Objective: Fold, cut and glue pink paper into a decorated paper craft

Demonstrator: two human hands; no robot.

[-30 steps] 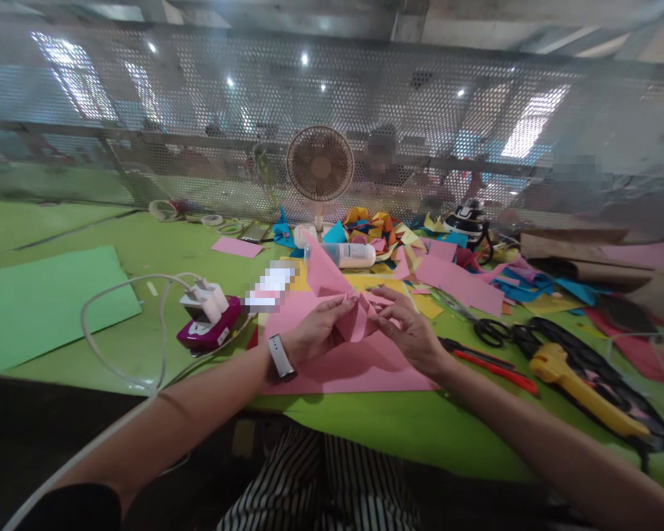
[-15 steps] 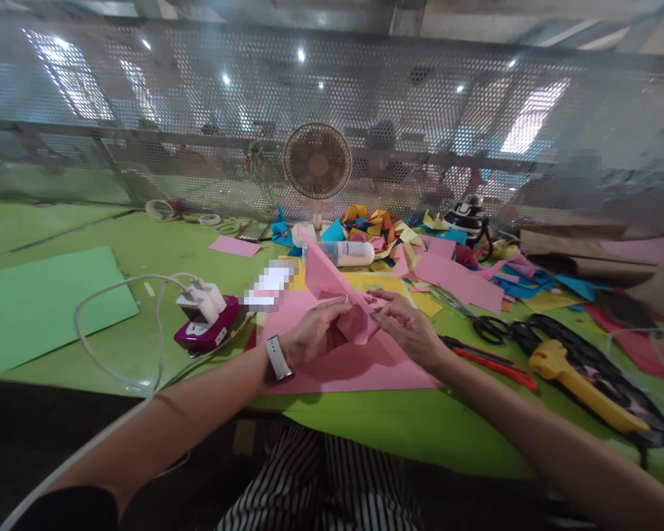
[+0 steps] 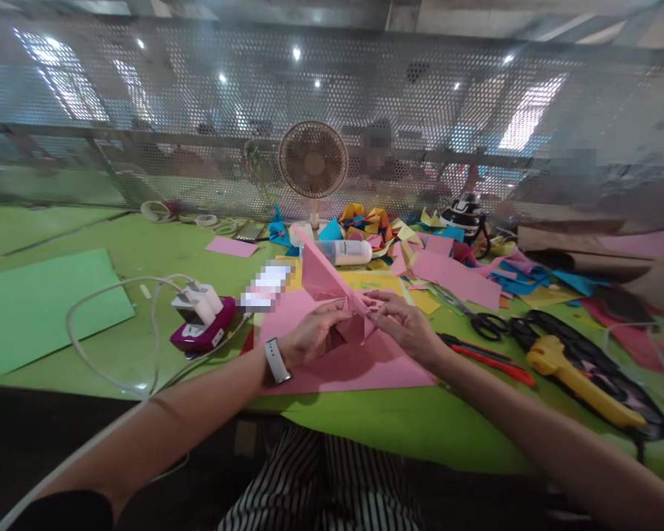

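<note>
Between my hands a folded piece of pink paper (image 3: 324, 273) is held up, one long flap pointing up and to the left. My left hand (image 3: 322, 328), with a watch band at the wrist, is closed on its lower left side. The fingers of my right hand (image 3: 401, 321) pinch the fold at its lower right. Beneath both hands a flat pink sheet (image 3: 310, 380) lies on the green table (image 3: 465, 435). Partly under the pink sheet is yellow paper (image 3: 373, 282).
Left are a purple power strip (image 3: 202, 338) with chargers and cable, a phone (image 3: 268, 284) and green paper (image 3: 49, 310). Right are scissors (image 3: 490, 326), a red cutter (image 3: 495, 363) and a yellow-handled glue gun (image 3: 581, 380). Behind stand a fan (image 3: 313, 159), a bottle (image 3: 348, 252) and colourful paper scraps (image 3: 370, 220).
The whole view has shifted slightly left. Both hands stay on the folded pink paper, whose lower folds near my fingertips look a little more spread.
</note>
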